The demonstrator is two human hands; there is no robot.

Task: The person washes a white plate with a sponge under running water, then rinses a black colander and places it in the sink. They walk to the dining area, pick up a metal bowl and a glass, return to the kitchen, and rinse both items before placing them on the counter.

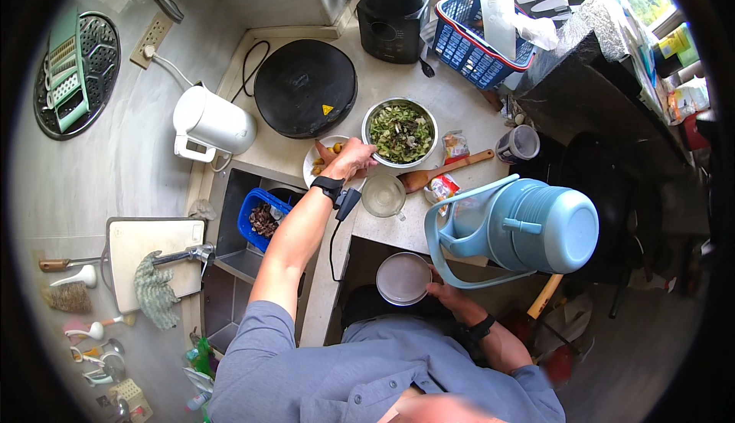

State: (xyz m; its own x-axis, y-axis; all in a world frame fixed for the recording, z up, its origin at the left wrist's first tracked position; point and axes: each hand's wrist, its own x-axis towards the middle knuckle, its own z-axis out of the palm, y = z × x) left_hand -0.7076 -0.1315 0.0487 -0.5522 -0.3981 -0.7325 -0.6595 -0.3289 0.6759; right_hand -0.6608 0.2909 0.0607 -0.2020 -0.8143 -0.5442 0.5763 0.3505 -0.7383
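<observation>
My left hand (351, 160) reaches over the counter, its fingertips at the near left rim of a steel bowl (401, 132) filled with chopped green vegetables. Under that hand a white plate (310, 171) with yellowish pieces is partly hidden. Close to the counter's front edge, my right hand (445, 292) grips a round, pale-bottomed container (403, 278) by its side. Between the hands stands a glass mug (383, 195), and a wooden spatula (448, 171) lies to its right. A blue thermos jug (517, 225) looms above the right hand.
A black round electric griddle (305, 88), a white kettle (213, 118) and a blender (393, 21) stand farther back, near a blue basket (479, 50). At left, a blue container (247, 216) of dark pieces sits in the sink (236, 259). A wok (608, 193) is at right.
</observation>
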